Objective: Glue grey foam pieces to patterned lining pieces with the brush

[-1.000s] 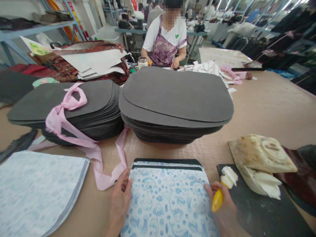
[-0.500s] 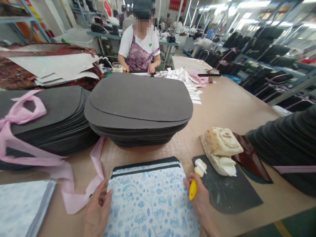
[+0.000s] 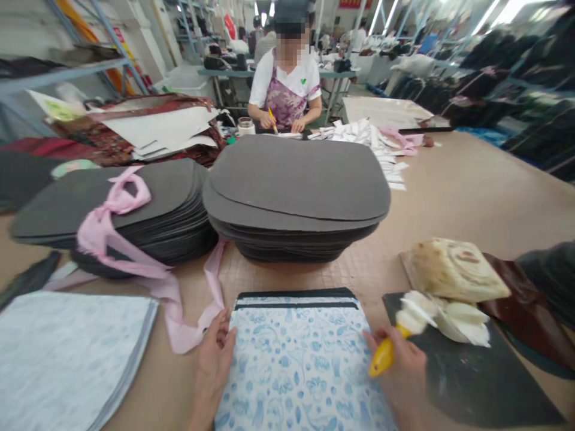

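A stack of blue-and-white patterned sheets (image 3: pixel 296 365) with black strips along its far edge lies in front of me. At its left edge, my left hand (image 3: pixel 214 353) has its fingers curled and its thumb against the sheets. A yellow-handled brush (image 3: pixel 381 358), its head coated in thick white paste, is held in my right hand (image 3: pixel 406 365), which rests by the stack's right edge. Below the brush head is a dark board (image 3: pixel 476 383) with white smears. On the board's far side sits a paste-crusted cream block (image 3: pixel 458 269), with a white lump (image 3: pixel 465 323) in front.
A tall pile of dark grey rounded panels (image 3: pixel 296 179) stands ahead. Left of it, another pile (image 3: pixel 171 203) is tied with pink ribbon (image 3: pixel 130 194). More patterned sheets (image 3: pixel 67 353) lie at left. Across the table, a co-worker (image 3: pixel 287 90) works near white strips (image 3: pixel 359 137).
The view has swung left, so things appear farther right. The brush head has moved slightly toward the cream block. Both hands stay beside the patterned stack. The co-worker's yellow tool is now upright.
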`<action>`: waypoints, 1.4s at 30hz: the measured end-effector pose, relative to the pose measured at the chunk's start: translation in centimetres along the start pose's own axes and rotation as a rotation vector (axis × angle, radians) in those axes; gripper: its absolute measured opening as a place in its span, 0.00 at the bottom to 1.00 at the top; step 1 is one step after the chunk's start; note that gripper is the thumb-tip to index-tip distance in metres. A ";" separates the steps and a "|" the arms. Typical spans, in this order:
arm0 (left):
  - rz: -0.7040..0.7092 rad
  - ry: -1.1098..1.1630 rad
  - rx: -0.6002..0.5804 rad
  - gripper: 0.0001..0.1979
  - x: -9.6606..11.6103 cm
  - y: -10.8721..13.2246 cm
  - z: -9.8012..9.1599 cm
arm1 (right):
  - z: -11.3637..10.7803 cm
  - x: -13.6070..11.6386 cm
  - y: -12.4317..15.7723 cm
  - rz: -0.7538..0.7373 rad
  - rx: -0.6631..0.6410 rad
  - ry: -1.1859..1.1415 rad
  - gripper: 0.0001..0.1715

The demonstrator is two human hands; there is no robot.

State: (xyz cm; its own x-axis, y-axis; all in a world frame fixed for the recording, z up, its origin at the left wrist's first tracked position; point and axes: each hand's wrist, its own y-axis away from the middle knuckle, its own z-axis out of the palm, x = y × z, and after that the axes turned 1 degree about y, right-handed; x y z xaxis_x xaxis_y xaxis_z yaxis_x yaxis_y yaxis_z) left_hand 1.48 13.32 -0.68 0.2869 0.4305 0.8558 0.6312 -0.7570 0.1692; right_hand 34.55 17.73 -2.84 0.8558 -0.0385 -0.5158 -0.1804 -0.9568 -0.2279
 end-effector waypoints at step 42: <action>0.844 -1.066 -0.117 0.36 -2.7 5.1 -0.5 | 2.7 -1.9 2.6 -0.208 -0.132 -0.143 0.24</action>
State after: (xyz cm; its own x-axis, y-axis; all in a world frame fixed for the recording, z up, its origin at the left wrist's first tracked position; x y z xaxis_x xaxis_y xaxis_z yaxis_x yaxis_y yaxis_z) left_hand 3.54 8.05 -1.89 0.9967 -0.0528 -0.0621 -0.0604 -0.9901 -0.1271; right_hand 31.18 16.07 -4.65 0.7889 0.1952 -0.5828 0.0649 -0.9694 -0.2368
